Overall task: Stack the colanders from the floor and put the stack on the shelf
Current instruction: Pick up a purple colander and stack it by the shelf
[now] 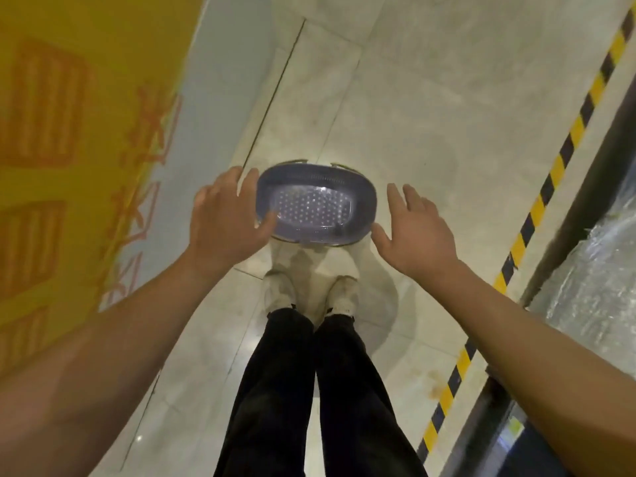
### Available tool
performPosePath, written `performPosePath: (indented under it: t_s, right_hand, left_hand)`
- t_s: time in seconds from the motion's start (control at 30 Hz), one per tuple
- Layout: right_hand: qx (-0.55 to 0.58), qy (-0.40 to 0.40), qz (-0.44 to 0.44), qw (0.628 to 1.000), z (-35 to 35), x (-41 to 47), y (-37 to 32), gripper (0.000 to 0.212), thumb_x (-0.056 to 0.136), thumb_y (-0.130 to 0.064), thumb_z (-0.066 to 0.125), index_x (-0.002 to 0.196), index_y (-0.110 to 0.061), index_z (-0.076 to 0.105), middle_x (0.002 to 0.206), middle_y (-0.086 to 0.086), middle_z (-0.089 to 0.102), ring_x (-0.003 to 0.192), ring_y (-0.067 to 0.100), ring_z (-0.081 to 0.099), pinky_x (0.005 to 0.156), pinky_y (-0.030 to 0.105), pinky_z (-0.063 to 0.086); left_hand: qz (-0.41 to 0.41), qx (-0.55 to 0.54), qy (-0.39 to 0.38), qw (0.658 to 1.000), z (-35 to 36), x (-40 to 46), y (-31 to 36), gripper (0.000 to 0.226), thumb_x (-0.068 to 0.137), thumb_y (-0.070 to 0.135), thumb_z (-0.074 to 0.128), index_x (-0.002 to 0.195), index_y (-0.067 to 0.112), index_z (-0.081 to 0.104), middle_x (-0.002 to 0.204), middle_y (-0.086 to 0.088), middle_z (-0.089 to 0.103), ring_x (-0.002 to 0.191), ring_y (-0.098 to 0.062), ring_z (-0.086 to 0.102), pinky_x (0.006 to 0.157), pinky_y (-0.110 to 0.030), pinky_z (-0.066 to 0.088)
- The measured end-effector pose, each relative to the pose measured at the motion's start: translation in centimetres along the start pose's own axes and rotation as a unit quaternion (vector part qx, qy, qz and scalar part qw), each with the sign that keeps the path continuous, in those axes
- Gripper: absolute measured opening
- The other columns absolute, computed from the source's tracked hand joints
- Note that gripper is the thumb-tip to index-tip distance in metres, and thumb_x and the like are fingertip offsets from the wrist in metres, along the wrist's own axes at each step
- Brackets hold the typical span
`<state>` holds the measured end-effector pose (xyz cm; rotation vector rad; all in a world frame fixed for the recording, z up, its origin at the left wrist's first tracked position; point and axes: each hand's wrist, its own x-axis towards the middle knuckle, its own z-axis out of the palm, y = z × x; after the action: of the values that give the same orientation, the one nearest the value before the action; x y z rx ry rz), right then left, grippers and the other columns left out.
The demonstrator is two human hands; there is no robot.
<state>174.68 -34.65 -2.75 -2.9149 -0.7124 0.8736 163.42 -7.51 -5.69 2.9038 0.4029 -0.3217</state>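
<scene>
A purple oval colander (315, 204) with a perforated bottom sits on the pale tiled floor just ahead of my feet. More rims show under its edge, so it looks like a stack, though I cannot tell how many. My left hand (225, 215) is at its left rim, fingers spread, thumb reaching over the near-left edge. My right hand (414, 230) hovers just right of the colander with straight, spread fingers, holding nothing and apart from the rim. No shelf is in view.
A yellow and pale blue panel (86, 149) with orange markings runs along the left. A black-and-yellow hazard stripe (537, 208) crosses the floor on the right, beside a dark frame and wrapped goods (592, 287). My white shoes (311, 290) stand close behind the colander.
</scene>
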Motion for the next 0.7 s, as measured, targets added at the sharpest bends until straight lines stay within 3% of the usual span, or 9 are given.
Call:
performPosePath:
  t_s: [0.13, 0.23, 0.3, 0.37, 0.43, 0.5, 0.7]
  right_hand:
    - [0.003, -0.024, 0.023, 0.999, 9.9, 7.2, 2.6, 0.080, 0.093, -0.049, 0.049, 0.155, -0.011, 0.015, 0.149, 0.021, 0.034, 0.121, 0.046, 0.044, 0.087, 0.051, 0.045]
    - [0.023, -0.031, 0.050, 0.998, 15.6, 11.9, 4.4, 0.087, 0.093, -0.052, 0.051, 0.156, -0.010, 0.008, 0.141, 0.027, 0.039, 0.116, 0.051, 0.047, 0.088, 0.053, 0.044]
    - [0.084, -0.032, 0.049, 0.995, 18.3, 14.3, 5.1, 0.092, 0.093, -0.050, 0.055, 0.155, -0.006, 0.003, 0.134, 0.028, 0.048, 0.110, 0.051, 0.053, 0.088, 0.053, 0.047]
    - [0.185, -0.006, 0.037, 0.982, 20.0, 15.9, 4.8, 0.092, 0.090, -0.046, 0.058, 0.151, 0.001, 0.007, 0.124, 0.025, 0.058, 0.104, 0.047, 0.060, 0.085, 0.050, 0.050]
    - [0.233, 0.034, 0.043, 0.971, 20.3, 16.3, 4.1, 0.091, 0.087, -0.044, 0.057, 0.150, 0.003, 0.012, 0.123, 0.023, 0.060, 0.105, 0.042, 0.061, 0.086, 0.047, 0.051]
    - [0.239, 0.051, 0.039, 0.969, 19.1, 15.4, 3.4, 0.093, 0.088, -0.040, 0.058, 0.152, 0.003, 0.007, 0.129, 0.024, 0.056, 0.113, 0.042, 0.057, 0.092, 0.047, 0.048]
    - [0.269, 0.099, 0.016, 0.958, 6.3, 8.9, 0.7, 0.095, 0.089, -0.042, 0.060, 0.156, -0.008, 0.002, 0.136, 0.019, 0.052, 0.119, 0.037, 0.054, 0.096, 0.044, 0.046]
  left_hand:
    - [-0.052, 0.049, -0.064, 0.995, 12.1, 2.6, -3.2, 0.086, 0.084, 0.063, 0.051, 0.147, 0.006, 0.033, 0.147, -0.027, 0.039, 0.130, -0.050, 0.038, 0.102, -0.063, 0.031]
    - [-0.126, 0.064, -0.115, 0.983, 19.0, 4.4, -5.0, 0.109, 0.078, 0.080, 0.045, 0.155, 0.011, 0.012, 0.160, -0.025, 0.019, 0.143, -0.052, 0.018, 0.109, -0.068, 0.018]
    - [-0.150, -0.031, -0.120, 0.981, 22.2, 5.7, -5.5, 0.115, 0.076, 0.080, 0.051, 0.156, 0.014, 0.001, 0.161, -0.023, 0.017, 0.142, -0.050, 0.024, 0.108, -0.067, 0.026]
    - [-0.127, -0.206, -0.084, 0.967, 23.8, 6.5, -5.5, 0.112, 0.079, 0.064, 0.061, 0.155, 0.005, 0.004, 0.154, -0.020, 0.034, 0.137, -0.039, 0.040, 0.108, -0.052, 0.039]
    - [-0.110, -0.288, -0.038, 0.951, 23.6, 6.3, -4.7, 0.102, 0.083, 0.048, 0.066, 0.153, -0.001, 0.010, 0.149, -0.014, 0.044, 0.132, -0.021, 0.047, 0.105, -0.027, 0.040]
    - [-0.111, -0.304, -0.016, 0.946, 21.7, 5.7, -3.8, 0.098, 0.088, 0.040, 0.067, 0.154, -0.002, 0.008, 0.148, -0.010, 0.047, 0.128, -0.014, 0.048, 0.099, -0.019, 0.038]
    - [-0.136, -0.291, 0.039, 0.946, 8.1, 3.8, -2.0, 0.099, 0.090, 0.043, 0.067, 0.157, 0.005, 0.004, 0.154, -0.009, 0.041, 0.136, -0.026, 0.045, 0.107, -0.040, 0.044]
